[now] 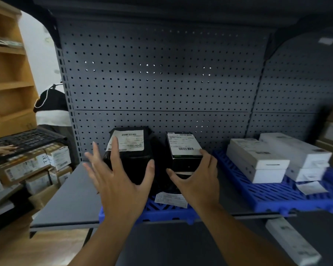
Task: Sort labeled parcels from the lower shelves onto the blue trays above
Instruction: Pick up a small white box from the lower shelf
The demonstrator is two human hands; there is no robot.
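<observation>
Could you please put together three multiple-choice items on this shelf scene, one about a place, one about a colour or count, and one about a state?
1. Where does the black box stand relative to the black bagged parcel?
A. to its right
B. on top of it
C. to its left

2. What colour is the tray under the white boxes?
A. red
B. blue
C. green

3. How is the left hand?
A. in a fist
B. clamped on a white box
C. open, fingers spread

Answers: 1 A, the box stands right of the bagged parcel; 2 B, blue lattice shows beneath the boxes; 3 C, its fingers are spread in front of the bagged parcel.
</observation>
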